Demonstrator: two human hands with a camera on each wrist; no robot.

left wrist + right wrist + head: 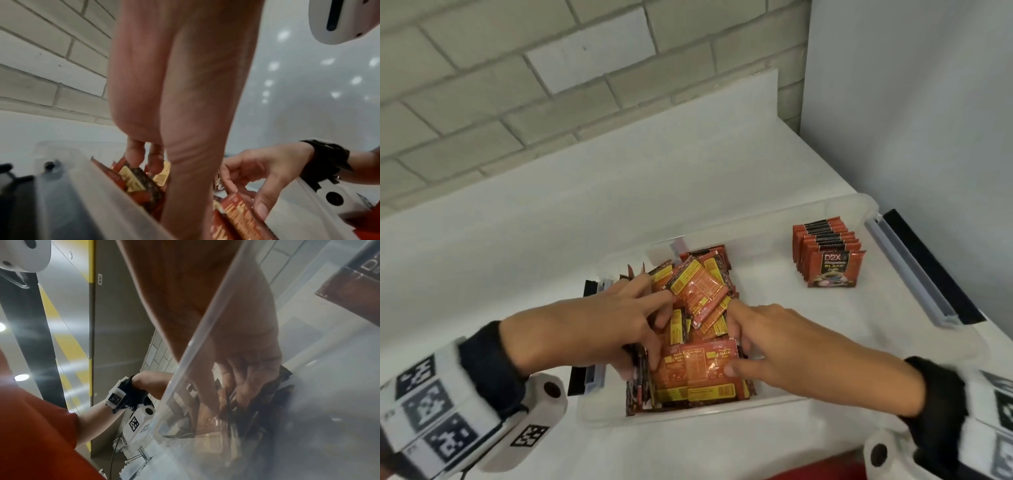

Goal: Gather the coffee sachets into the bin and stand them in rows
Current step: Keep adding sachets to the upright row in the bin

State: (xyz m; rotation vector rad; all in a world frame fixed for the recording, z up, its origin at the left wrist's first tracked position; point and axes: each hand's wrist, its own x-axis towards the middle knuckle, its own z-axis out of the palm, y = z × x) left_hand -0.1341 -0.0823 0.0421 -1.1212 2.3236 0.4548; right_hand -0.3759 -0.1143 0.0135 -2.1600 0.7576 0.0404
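A clear plastic bin (756, 219) sits on the white table. A loose heap of red and yellow coffee sachets (698, 287) fills its left half. A neat row of upright sachets (825, 253) stands in the far right corner. My right hand (753, 346) pinches an upright stack of sachets (698, 370) near the front wall, thumb on the front face, fingers behind; the left wrist view shows this stack (240, 216) too. My left hand (643, 318) reaches into the heap with curled fingers (135, 155) among the sachets (133, 178), thumb against the stack's left side.
Black and grey latch handles sit on the bin's left end (589, 377) and right end (921, 270). A grey brick wall (517, 85) stands behind the table, and a pale panel (911, 102) closes the right side. The bin's wall (205, 337) crosses the right wrist view.
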